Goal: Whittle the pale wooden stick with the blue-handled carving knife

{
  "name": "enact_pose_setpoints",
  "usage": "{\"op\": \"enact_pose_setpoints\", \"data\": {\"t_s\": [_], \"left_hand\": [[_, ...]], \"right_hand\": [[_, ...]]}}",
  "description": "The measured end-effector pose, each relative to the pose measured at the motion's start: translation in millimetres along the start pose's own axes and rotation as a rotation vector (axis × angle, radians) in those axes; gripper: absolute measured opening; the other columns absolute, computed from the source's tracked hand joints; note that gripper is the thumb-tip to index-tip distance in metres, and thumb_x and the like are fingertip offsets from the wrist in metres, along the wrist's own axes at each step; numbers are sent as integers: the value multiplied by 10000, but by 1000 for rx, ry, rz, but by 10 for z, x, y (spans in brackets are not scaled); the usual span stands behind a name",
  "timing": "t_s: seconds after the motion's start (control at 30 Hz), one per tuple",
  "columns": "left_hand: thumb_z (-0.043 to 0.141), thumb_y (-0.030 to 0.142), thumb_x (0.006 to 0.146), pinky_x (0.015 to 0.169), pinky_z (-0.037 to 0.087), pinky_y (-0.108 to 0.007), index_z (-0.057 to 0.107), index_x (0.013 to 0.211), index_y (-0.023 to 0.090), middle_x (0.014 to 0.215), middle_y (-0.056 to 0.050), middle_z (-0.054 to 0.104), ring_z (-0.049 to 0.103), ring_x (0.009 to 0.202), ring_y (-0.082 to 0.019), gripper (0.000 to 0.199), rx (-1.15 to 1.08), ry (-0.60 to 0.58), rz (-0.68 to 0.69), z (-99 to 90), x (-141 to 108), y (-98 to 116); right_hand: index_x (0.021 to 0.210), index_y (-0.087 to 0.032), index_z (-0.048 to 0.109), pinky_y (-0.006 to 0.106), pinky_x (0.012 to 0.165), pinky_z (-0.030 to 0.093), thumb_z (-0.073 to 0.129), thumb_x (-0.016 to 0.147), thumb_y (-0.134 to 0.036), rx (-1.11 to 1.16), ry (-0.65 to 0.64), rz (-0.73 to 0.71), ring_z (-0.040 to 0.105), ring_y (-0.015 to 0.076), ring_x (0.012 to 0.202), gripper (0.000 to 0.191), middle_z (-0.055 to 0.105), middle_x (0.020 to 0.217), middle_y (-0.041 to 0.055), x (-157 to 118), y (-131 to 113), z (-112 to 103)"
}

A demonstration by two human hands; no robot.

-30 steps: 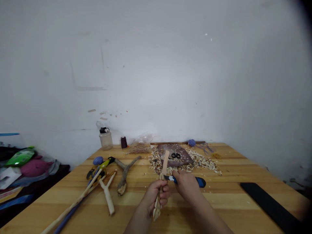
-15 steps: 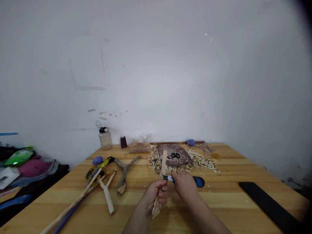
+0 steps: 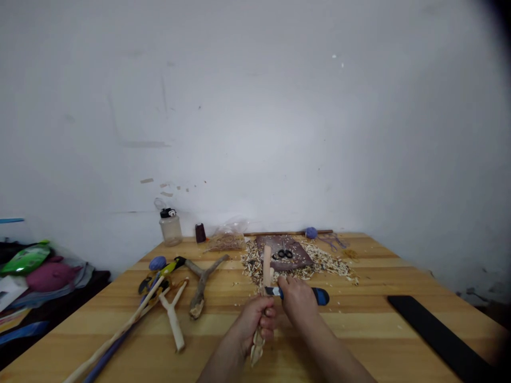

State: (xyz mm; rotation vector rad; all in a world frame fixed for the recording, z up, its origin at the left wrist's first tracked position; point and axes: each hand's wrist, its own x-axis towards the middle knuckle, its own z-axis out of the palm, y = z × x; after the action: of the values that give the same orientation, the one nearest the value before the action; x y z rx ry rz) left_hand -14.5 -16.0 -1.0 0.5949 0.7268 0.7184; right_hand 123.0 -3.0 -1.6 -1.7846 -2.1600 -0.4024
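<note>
My left hand (image 3: 258,318) is closed round a pale carved wooden stick (image 3: 266,266), whose flat upper part points away from me and whose shaped lower end shows below the fist. In my right hand (image 3: 297,299) is a knife with a blue and black handle (image 3: 321,296). Its blade (image 3: 273,291) lies against the stick just above my left fingers. Beyond the hands, wood shavings (image 3: 331,263) are spread around a dark sheet (image 3: 293,247), on which black-handled scissors (image 3: 285,254) rest.
A peeled forked stick (image 3: 174,322), a bark-covered fork (image 3: 199,292) and long sticks (image 3: 115,336) lie on the left. Behind stand a bottle (image 3: 171,230) and a dark thread spool (image 3: 200,233), near a plastic bag (image 3: 227,241). A black strip (image 3: 435,335) is at right.
The view has shifted slightly, moving everything a little to the left. The stick looks slightly turned in my left hand, and a pale curl now shows beside it near the blade.
</note>
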Motion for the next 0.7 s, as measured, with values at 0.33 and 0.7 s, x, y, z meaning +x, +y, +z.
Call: {"op": "enact_pose_setpoints", "data": {"t_s": [0.33, 0.7], "left_hand": [[573, 197, 625, 308, 78, -126, 435, 690, 160, 493, 75, 357, 267, 321, -5, 156, -105, -245, -75, -159, -11, 48], [513, 143, 570, 346, 132, -156, 397, 670, 181, 466, 74, 367, 298, 329, -29, 158, -60, 42, 122, -25, 7, 20]], "right_hand": [[802, -199, 633, 196, 568, 314, 452, 804, -258, 600, -188, -145, 574, 129, 668, 190, 667, 759, 23, 36, 207, 8], [845, -203, 581, 216, 579, 272, 431, 818, -237, 294, -114, -66, 571, 138, 722, 157, 646, 808, 35, -16, 153, -45]]}}
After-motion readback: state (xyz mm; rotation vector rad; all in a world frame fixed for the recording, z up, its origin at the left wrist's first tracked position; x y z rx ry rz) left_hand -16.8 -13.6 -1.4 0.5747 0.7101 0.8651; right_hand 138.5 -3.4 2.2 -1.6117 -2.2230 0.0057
